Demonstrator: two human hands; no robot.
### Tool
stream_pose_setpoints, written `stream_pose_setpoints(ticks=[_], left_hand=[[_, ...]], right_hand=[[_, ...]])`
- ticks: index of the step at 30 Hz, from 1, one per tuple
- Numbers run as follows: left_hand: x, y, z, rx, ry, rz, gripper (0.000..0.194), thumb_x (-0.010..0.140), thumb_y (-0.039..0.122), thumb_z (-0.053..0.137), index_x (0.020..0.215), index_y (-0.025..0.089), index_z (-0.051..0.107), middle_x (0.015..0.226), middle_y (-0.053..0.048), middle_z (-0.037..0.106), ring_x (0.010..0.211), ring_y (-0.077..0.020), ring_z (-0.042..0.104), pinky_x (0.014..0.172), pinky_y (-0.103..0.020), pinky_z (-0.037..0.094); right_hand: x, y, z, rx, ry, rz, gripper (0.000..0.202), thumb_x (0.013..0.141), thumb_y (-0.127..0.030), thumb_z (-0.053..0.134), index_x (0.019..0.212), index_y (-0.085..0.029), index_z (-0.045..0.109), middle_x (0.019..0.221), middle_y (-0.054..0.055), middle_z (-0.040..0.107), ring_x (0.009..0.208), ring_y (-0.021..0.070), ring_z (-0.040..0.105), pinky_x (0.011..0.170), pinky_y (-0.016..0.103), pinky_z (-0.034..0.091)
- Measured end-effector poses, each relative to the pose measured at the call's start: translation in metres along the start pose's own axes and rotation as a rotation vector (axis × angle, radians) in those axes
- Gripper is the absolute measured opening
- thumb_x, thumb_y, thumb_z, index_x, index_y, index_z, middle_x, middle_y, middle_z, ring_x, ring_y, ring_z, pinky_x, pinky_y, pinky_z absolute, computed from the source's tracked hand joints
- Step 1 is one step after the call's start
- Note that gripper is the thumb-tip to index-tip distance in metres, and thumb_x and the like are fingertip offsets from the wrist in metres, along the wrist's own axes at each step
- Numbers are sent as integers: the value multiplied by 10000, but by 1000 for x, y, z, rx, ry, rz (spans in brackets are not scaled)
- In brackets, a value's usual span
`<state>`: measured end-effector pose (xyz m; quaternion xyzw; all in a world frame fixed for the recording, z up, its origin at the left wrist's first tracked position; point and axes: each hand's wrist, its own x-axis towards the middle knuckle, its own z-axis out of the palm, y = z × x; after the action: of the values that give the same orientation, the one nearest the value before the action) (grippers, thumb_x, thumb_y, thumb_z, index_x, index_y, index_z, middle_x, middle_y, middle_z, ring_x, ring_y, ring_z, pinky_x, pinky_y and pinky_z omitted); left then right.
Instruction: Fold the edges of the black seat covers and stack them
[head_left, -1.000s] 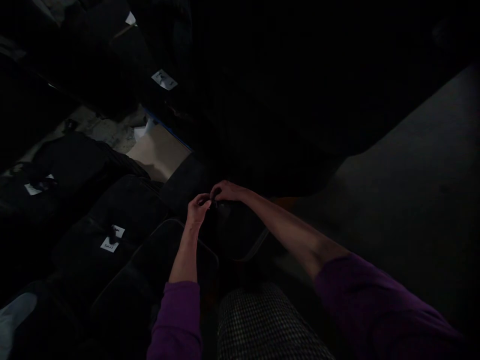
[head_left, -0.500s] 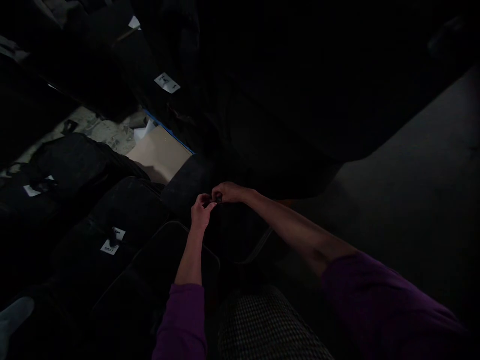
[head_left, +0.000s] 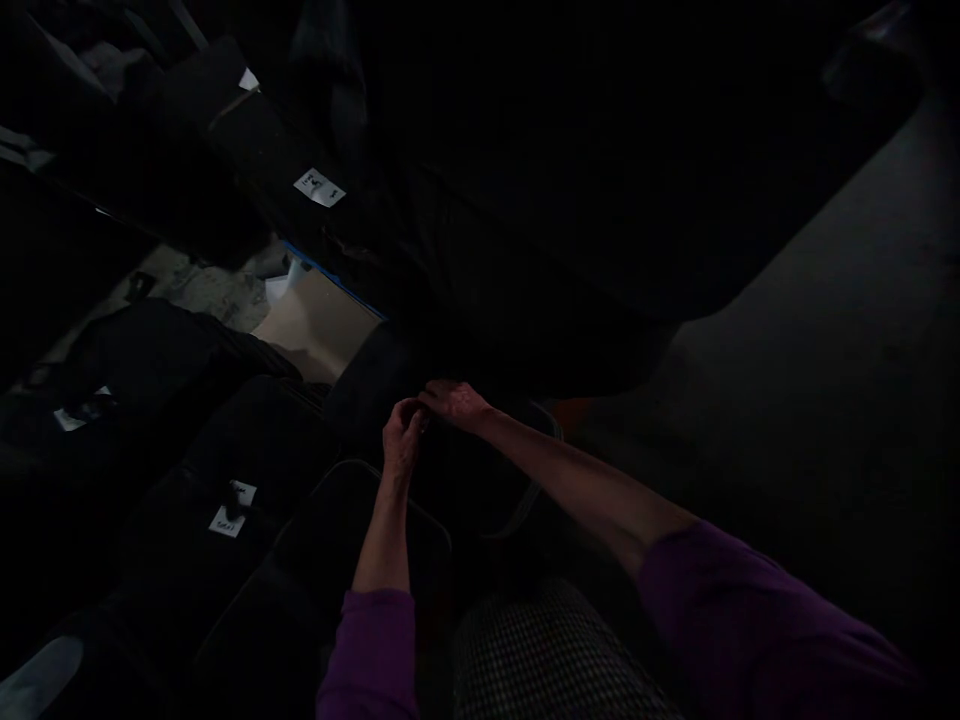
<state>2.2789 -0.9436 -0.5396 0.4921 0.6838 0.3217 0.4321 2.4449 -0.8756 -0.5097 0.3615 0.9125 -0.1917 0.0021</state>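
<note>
My left hand (head_left: 400,437) and my right hand (head_left: 454,404) meet at the middle of the view, fingertips touching or nearly so. Both have their fingers bent in a pinch over the top of a dark bag-like case (head_left: 480,480) with a pale piped edge. Whatever sits between the fingers is small, dark and lost in shadow. Close to my left wrist lies another black case (head_left: 322,540) with a thin light seam. A dark rounded bundle (head_left: 375,375) is just beyond my left hand.
More black cases (head_left: 262,430) crowd the left, some with white handwritten tags (head_left: 232,508). A tan board (head_left: 322,320) with a blue strip lies behind them. A large black mass (head_left: 562,200) fills the upper right. Grey floor (head_left: 825,350) shows at right, checked cloth (head_left: 555,650) below.
My right hand has turned so its back faces up, and its fingers now overlap my left fingertips. The dark bit seen between the fingers is now hidden. The whole view has shifted slightly.
</note>
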Motion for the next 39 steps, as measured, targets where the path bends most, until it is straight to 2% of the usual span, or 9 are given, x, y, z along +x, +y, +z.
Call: stream_pose_setpoints(ticks=[3,8,17,25,27,29,31,35,39], left_hand=[[9,4,-9,98,-134,48,407,954,325,551,1338,203,615,1275,-86,715,1142,-198,683,992,-336,547],[24,11,-16,263,-209,134,263,869,268,659,1111,209,742,1180,-81,686,1108,-214,658,1007,-351,525],[15,30,-11,540,-82,58,224,964,329,503,1029,207,680,1152,-85,626,967,-222,646,866,-372,527],[2,43,6,637,-45,12,177,934,317,542,1051,219,631,1341,-116,520,1114,-272,594,829,-401,543],[-2,42,2,608,-47,14,237,916,276,571,1136,205,623,1369,-128,480,1097,-252,601,878,-413,553],[-10,39,-4,522,-5,28,451,876,242,634,1316,202,548,1387,-140,447,1148,-245,585,958,-425,547],[-22,35,-11,436,67,61,611,834,238,687,1406,189,477,1379,-153,459,1244,-267,537,1020,-443,529],[-69,24,-12,380,110,-6,525,854,359,652,1340,196,542,1283,-127,565,1067,-253,621,993,-464,544],[-138,20,9,332,-106,-101,427,846,390,573,1228,202,602,1193,-113,649,1035,-264,666,982,-441,549]], right_hand=[[-3,5,15,55,120,31,250,1035,-142,460,1217,-154,632,1211,130,631,1064,230,567,873,336,459],[-7,11,26,121,273,115,169,1013,-180,541,1084,-154,692,1149,121,661,1062,246,536,974,396,407],[-10,12,17,165,147,185,240,1023,-200,495,1079,-177,727,1127,91,673,1078,230,532,949,339,407],[-59,16,6,172,76,376,335,977,-123,465,1130,-234,742,1147,71,686,1119,245,557,962,377,449],[-78,14,-3,194,103,458,420,973,-95,448,1299,-238,671,1233,72,672,1146,228,570,970,362,467],[-103,9,-9,297,152,547,467,986,-110,448,1426,-209,570,1328,100,640,1202,226,572,1036,380,461],[-134,2,-9,500,197,638,442,999,-165,483,1433,-201,554,1376,113,623,1258,225,570,1109,403,436],[-223,-24,8,759,235,829,322,1003,-196,467,1255,-220,666,1303,88,691,1195,193,655,1063,366,511],[-340,-74,10,851,230,1106,238,918,-160,529,919,-278,736,1006,59,776,935,224,752,860,372,609]])
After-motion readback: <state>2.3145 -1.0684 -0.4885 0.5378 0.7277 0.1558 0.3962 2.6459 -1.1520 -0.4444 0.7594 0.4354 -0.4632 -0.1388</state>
